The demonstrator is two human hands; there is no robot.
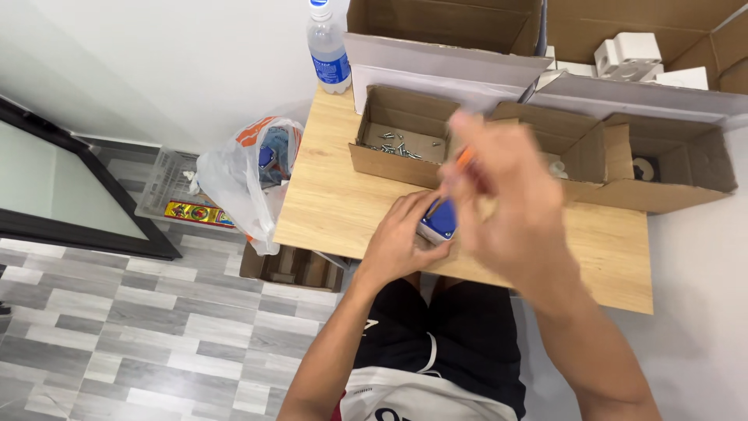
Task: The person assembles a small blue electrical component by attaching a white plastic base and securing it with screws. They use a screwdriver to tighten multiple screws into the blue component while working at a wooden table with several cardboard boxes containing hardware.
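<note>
My left hand [399, 238] grips a small white and blue block-shaped part [438, 222] against the front of the wooden table [327, 199]. Above it my right hand [506, 206], blurred by motion, is closed around a thin orange-handled tool [465, 158] whose tip points down toward the part. A small open cardboard box [405, 134] holding several loose screws [393, 146] sits just beyond my hands.
More open cardboard boxes [662, 160] line the back and right of the table; one holds white parts [631, 58]. A water bottle [327, 51] stands at the back left corner. A plastic bag [245, 175] hangs off the left edge above a basket [167, 187].
</note>
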